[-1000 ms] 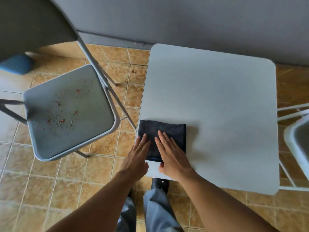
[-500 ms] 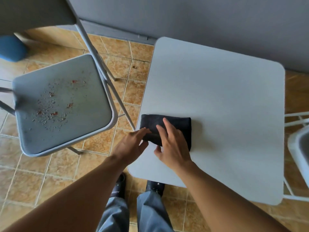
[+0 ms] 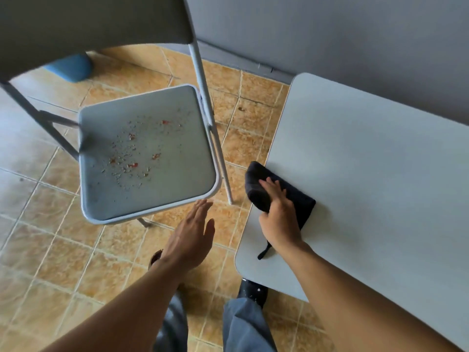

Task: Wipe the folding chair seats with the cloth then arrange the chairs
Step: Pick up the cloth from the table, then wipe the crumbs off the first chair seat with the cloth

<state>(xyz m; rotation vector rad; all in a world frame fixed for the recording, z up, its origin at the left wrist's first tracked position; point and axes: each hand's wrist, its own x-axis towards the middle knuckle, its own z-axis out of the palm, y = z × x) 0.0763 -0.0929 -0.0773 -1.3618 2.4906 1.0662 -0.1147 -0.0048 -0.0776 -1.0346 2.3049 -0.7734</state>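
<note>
So, your right hand (image 3: 279,217) grips the folded dark cloth (image 3: 304,205) at the left edge of the table (image 3: 368,174), and your left hand (image 3: 193,235) hovers flat, fingers straight, near the chair seat (image 3: 182,179). Steady the seat's front rim with it, then sweep the crumbs (image 3: 132,165) off in 1 direction.

White tabletop (image 3: 368,186) sitting by grey wall (image 3: 330,34); blue object (image 3: 71,67) lying on tan tiled floor (image 3: 50,250), well left of tabletop.
</note>
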